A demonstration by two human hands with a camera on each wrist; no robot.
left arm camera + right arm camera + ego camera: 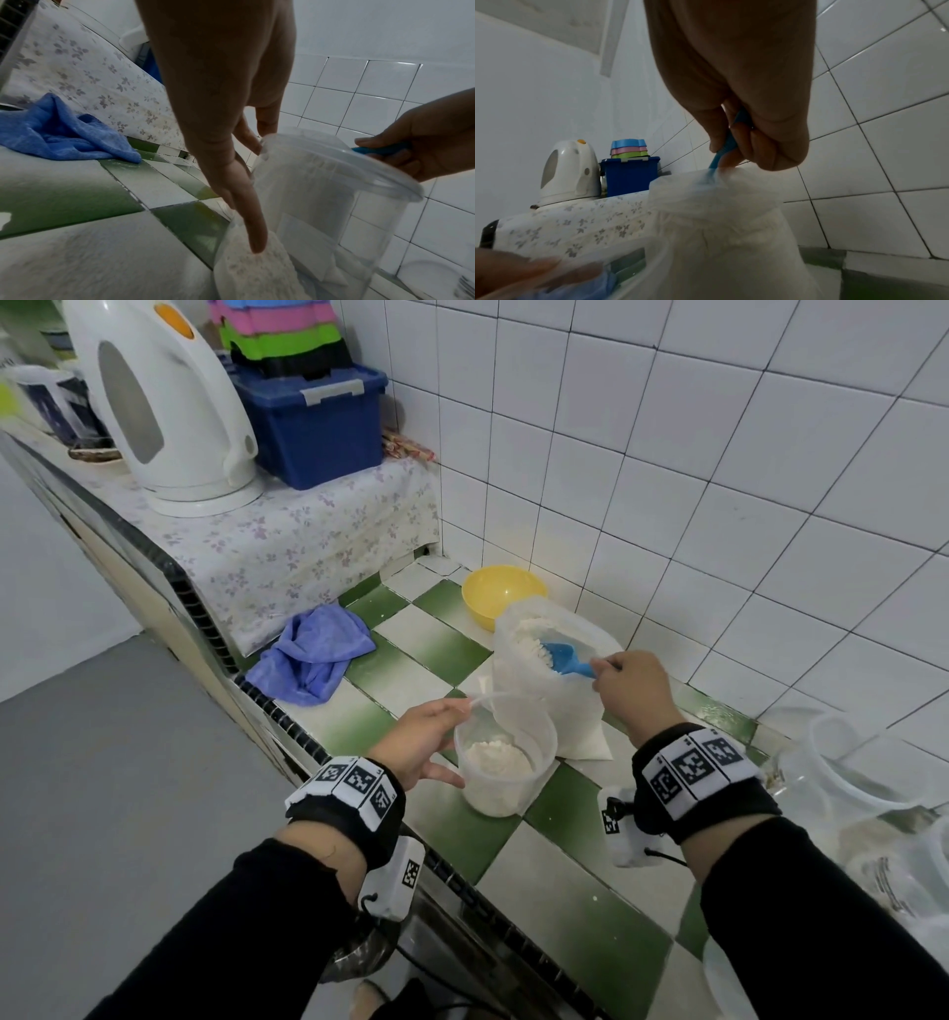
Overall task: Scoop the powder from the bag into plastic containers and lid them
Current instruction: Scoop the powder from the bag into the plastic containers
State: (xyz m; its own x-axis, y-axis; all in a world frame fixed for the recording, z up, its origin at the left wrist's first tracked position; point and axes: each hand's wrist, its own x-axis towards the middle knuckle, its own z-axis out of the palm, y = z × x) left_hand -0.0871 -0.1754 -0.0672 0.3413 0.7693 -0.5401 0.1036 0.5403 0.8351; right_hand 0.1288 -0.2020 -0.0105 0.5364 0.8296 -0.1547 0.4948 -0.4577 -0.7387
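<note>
Scoop (564, 658) in bag (552, 690) at 12 o'clock of tub (506, 762) on worktop (565, 865) | R hand (630, 693) pinching scoop handle | L hand (422, 744) fingers straight, steadying tub rim/side | tub prob light+flexy, bag floppy so hold tub by wall, powder spills easy

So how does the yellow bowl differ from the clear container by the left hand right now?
The yellow bowl is opaque, low and wide; the clear container is see-through, taller and narrower. The bowl sits untouched behind the bag, with no powder visible in it; the container is steadied by the left hand and holds powder. Neither has a lid on.
</note>
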